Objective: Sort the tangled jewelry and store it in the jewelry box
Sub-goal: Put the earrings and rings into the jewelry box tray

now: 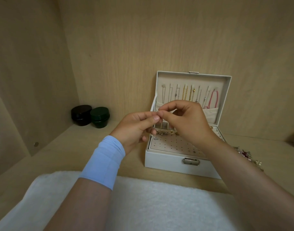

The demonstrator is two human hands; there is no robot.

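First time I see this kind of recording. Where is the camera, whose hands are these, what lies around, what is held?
No machine: a person works bare-handed, filmed by one camera on their head, looking down. The left hand, above a blue wristband, and the right hand pinch together over an open white jewelry box, seemingly on a tiny piece too small to identify. Necklaces hang in its lid; earrings sit in its tray. On the wooden shelf, two dark jars stand at left, a jewelry pile lies right of the box, a white cloth in front.
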